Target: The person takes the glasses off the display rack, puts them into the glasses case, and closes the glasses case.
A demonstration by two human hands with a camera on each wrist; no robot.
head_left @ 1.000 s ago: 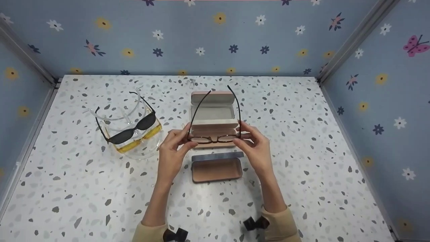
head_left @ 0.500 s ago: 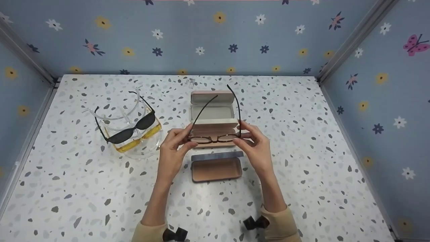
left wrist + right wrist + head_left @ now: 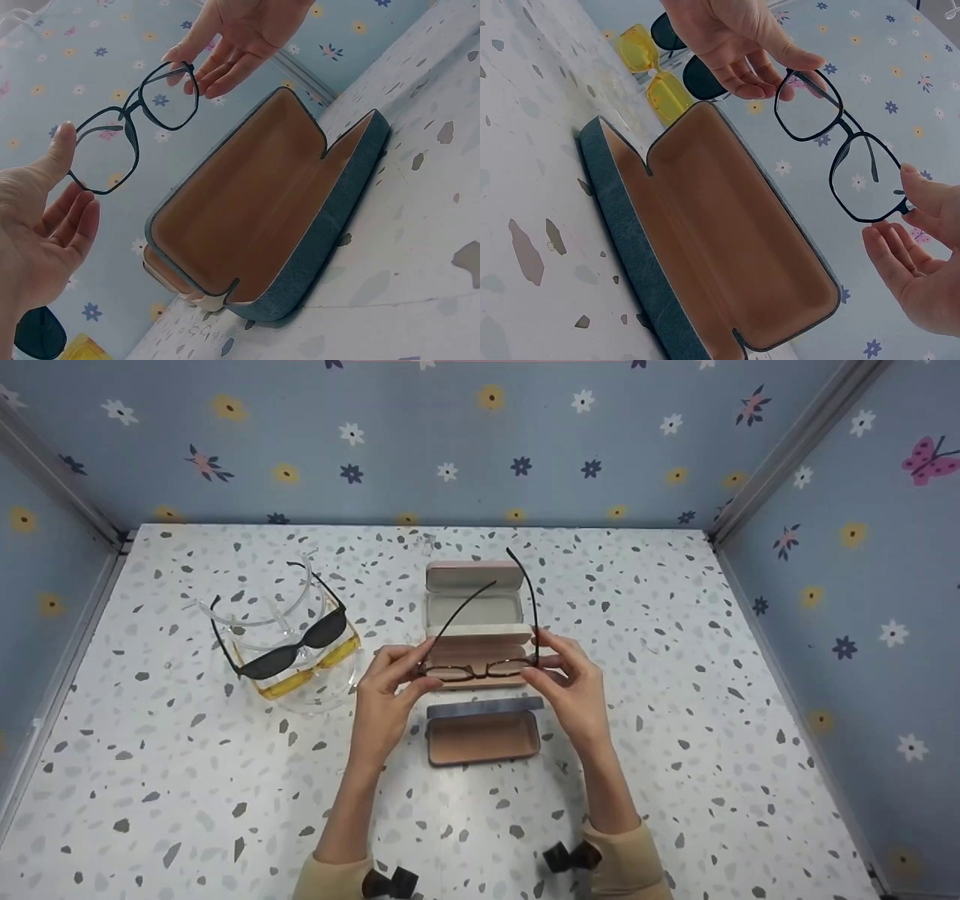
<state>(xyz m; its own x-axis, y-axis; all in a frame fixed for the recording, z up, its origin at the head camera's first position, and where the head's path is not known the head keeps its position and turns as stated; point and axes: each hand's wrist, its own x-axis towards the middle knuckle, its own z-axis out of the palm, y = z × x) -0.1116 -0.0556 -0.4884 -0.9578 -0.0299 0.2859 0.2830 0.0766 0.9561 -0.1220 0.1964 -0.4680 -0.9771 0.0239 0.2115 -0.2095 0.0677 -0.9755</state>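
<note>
Both hands hold a pair of dark-framed eyeglasses (image 3: pixel 480 676), with the lenses toward the person. My left hand (image 3: pixel 384 701) pinches the left end of the frame between thumb and fingers. At the right end, thumb and fingers of my right hand (image 3: pixel 576 694) grip the frame by the hinge. The right temple arm points away; the left one slants inward across the middle. Below the eyeglasses in the head view lies an open cream glasses case (image 3: pixel 480 636) with a pinkish lining. Nearer the person is an open blue glasses case (image 3: pixel 352 195), lined in tan, beside both hands.
A third open case (image 3: pixel 474 611), pink outside and grey inside, lies behind the cream one. At the left, dark sunglasses (image 3: pixel 270 664), yellow-lensed glasses (image 3: pixel 289 685) and clear eyewear (image 3: pixel 322 701) overlap on the speckled table (image 3: pixel 675 660). Flowered panels (image 3: pixel 420 450) border the table.
The left temple arm of the eyeglasses has swung inward, its tip moving right and toward the person. Both hands keep their hold in nearly the same place.
</note>
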